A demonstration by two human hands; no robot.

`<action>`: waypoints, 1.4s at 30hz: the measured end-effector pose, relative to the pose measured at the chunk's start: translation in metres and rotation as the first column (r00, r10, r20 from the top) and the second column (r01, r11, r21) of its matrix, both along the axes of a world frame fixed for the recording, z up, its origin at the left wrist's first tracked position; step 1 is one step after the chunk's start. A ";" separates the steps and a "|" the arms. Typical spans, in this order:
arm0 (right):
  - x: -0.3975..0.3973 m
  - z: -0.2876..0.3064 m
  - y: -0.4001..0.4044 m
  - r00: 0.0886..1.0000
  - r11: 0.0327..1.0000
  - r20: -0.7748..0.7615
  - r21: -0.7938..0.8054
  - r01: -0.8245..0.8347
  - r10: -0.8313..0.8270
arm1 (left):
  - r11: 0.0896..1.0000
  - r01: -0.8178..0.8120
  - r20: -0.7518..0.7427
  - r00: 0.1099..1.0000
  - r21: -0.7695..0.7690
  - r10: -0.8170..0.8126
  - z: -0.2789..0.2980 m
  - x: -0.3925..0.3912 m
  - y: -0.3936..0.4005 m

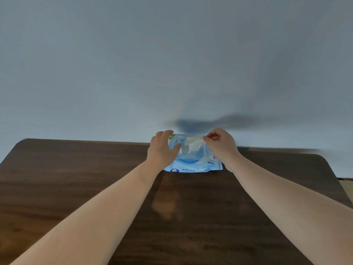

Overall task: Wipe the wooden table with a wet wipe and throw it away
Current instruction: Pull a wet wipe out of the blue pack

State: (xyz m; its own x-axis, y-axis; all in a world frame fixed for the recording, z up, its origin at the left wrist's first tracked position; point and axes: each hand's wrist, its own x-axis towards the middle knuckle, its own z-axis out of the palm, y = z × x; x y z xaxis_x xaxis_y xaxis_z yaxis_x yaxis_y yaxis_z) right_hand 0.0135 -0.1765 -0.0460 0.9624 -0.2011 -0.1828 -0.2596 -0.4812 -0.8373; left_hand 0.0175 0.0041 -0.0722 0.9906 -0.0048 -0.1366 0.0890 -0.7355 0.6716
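- Wooden table [76, 188]: one; dark brown grain, rounded far corners, filling the near and middle field; a pale reflection sits on the top between the two forearms.
- Forearms: two, bare, reaching from the near edge toward the far side of the table.
- Pack of wet wipes [193, 161]: one; soft light-blue packet with printed characters along its near edge, lying flat on the table at the far edge, against the wall.
- Left hand [162, 148]: one; palm down on the left end of the pack, fingers curled over its far edge, thumb stretched across the top, holding the pack down.
- Wet wipe [194, 143]: one visible; white, crumpled, standing partly out of the opening in the top of the pack, its lower part still inside.
- Right hand [222, 143]: one; fingertips pressed together, pinching the right end of the wet wipe just above the pack.
- Wall [133, 64]: one; plain pale grey-blue, rising directly behind the table, with soft dark shadows of the hands above the pack.
- Floor strip, far right past the table corner: pale, too little visible to tell more.
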 end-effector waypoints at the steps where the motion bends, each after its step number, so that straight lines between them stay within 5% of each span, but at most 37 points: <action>1: -0.002 0.003 -0.002 1.000 1.000 -0.004 0.012 0.010 -0.010 | 0.998 0.001 -0.001 1.000 -0.070 -0.001 0.006 -0.002 -0.005; 5: -0.013 0.018 -0.002 0.999 0.992 -0.014 0.112 0.051 -0.050 | 0.936 -0.033 -0.119 0.993 -0.351 -0.009 0.029 -0.012 -0.017; 15: -0.039 0.035 0.004 0.995 0.962 -0.102 0.273 0.007 0.022 | 0.867 -0.098 -0.105 0.993 -0.488 0.053 0.046 -0.034 -0.011; 21: -0.049 0.042 0.009 0.995 0.953 -0.097 0.299 0.046 -0.017 | 0.569 -0.270 -0.307 0.951 -0.777 0.031 0.063 -0.043 -0.002; 27: -0.054 0.050 0.012 0.995 0.955 -0.085 0.286 0.083 -0.061 | 0.665 -0.247 -0.277 0.959 -0.704 0.064 0.068 -0.050 0.004; 33: -0.057 0.049 0.007 0.958 0.945 -0.204 0.214 0.246 -0.203 | 0.773 -0.106 -0.281 0.955 -0.625 -0.096 0.072 -0.059 0.016; 42: -0.069 0.054 0.029 0.964 0.946 -0.244 0.324 -0.020 0.104 | 0.816 -0.061 -0.227 0.970 -0.575 -0.087 0.074 -0.066 0.027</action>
State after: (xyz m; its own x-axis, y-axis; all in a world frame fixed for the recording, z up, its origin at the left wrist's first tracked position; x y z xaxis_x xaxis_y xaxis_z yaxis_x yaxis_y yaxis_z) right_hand -0.0558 -0.1474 0.0081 0.8836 -0.0337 -0.4671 -0.4621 -0.2251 -0.8578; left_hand -0.0483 0.0308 0.0022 0.9293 -0.1679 -0.3290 0.2891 -0.2241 0.9307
